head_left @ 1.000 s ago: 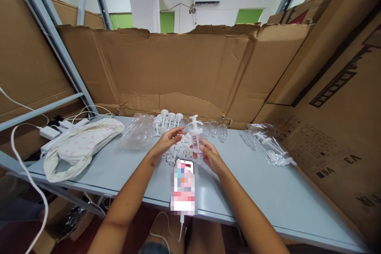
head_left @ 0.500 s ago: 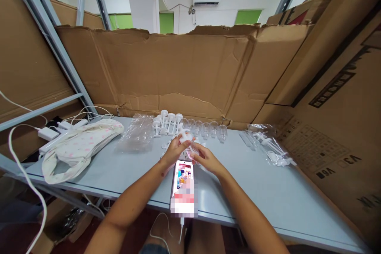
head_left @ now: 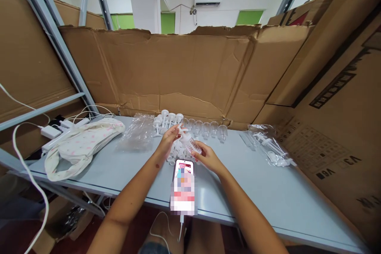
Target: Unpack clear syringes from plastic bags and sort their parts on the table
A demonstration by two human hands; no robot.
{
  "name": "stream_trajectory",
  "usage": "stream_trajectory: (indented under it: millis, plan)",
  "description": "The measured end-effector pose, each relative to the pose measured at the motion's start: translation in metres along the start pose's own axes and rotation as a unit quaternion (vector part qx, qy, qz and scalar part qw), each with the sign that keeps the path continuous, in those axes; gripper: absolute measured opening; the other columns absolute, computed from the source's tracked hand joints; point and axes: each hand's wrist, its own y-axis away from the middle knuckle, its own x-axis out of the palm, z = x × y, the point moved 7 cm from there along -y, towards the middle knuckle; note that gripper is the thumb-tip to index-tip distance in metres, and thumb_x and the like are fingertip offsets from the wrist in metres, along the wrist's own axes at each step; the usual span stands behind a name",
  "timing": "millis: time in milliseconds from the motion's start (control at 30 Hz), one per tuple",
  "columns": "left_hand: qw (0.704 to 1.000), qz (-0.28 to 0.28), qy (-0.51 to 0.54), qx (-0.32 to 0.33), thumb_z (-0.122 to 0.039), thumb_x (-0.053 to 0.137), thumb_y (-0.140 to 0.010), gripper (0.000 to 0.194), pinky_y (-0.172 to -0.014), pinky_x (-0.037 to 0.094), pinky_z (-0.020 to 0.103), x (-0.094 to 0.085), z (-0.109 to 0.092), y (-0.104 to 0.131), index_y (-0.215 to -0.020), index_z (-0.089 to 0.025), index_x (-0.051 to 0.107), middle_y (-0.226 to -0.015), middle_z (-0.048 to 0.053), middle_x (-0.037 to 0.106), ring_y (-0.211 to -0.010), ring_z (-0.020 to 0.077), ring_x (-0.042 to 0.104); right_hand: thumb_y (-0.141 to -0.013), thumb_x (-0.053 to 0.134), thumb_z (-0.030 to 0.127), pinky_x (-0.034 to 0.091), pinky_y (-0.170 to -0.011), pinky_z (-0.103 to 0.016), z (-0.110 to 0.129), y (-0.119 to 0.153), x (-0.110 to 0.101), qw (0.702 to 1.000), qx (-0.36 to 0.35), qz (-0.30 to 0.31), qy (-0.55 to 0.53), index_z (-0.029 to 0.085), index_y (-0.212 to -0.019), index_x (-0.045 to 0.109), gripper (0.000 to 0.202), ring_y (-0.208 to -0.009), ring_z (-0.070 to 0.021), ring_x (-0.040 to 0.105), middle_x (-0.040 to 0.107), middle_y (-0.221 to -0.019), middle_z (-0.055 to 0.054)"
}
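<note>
Over the table, both hands hold one piece: a clear ribbed plastic cylinder (head_left: 188,142) with a white part at its upper end. My left hand (head_left: 170,137) pinches the white end at the upper left. Around the lower right end of the clear cylinder, the fingers of my right hand (head_left: 206,156) are closed. The piece is tilted. Beneath it lies a pile of small white plastic parts (head_left: 176,154), partly covered by the hands. Just behind stand several white plunger-like parts with round heads (head_left: 164,116) and a row of clear ribbed cylinders (head_left: 206,129).
A phone (head_left: 183,184) with a lit screen and cable lies at the table's front edge. Clear plastic bags (head_left: 135,135) and a white cloth bag (head_left: 86,145) are left, beside a power strip (head_left: 61,137). Bagged white parts (head_left: 272,147) lie right. Cardboard (head_left: 172,67) walls the back.
My left hand has shifted up and left to the white end, and the clear cylinder now shows more between the hands. More of the white pile is visible. The phone screen's picture differs.
</note>
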Motion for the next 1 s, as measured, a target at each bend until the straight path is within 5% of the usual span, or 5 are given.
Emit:
stream_trajectory:
  millis: [167, 633, 1000]
  plan:
    - [0.998, -0.019, -0.034, -0.043, -0.050, 0.065, -0.073, 0.044, -0.080, 0.045, 0.028, -0.012, -0.009, -0.010, -0.098, -0.014, 0.063, -0.095, 0.010, 0.070, -0.089, 0.0183, 0.064, -0.072, 0.068, 0.037, 0.042, -0.053, -0.026, -0.005, -0.002, -0.003, 1.000, 0.009, -0.003, 0.013, 0.021, -0.106, 0.060, 0.038, -0.057, -0.0120, 0.050, 0.060, -0.080, 0.000]
    - [0.997, -0.048, -0.026, 0.046, -0.040, 0.057, -0.083, 0.028, -0.079, 0.050, 0.032, -0.019, -0.086, -0.028, -0.102, -0.020, 0.053, -0.104, 0.008, 0.068, -0.087, 0.0172, 0.066, -0.072, 0.067, 0.042, 0.037, -0.045, -0.025, -0.009, -0.004, -0.020, 0.997, 0.026, -0.042, 0.057, 0.020, -0.106, 0.059, 0.041, -0.050, -0.0117, 0.051, 0.059, -0.074, 0.001]
    - [0.927, -0.039, -0.320, 0.190, -0.027, 0.054, -0.081, 0.028, -0.090, 0.045, 0.030, -0.025, -0.077, -0.054, -0.105, -0.016, 0.064, -0.109, 0.008, 0.067, -0.099, 0.0196, 0.061, -0.071, 0.068, 0.041, 0.041, -0.047, -0.027, -0.007, -0.004, -0.023, 0.997, 0.022, -0.064, 0.047, 0.020, -0.103, 0.060, 0.039, -0.049, -0.0122, 0.051, 0.059, -0.071, 0.002]
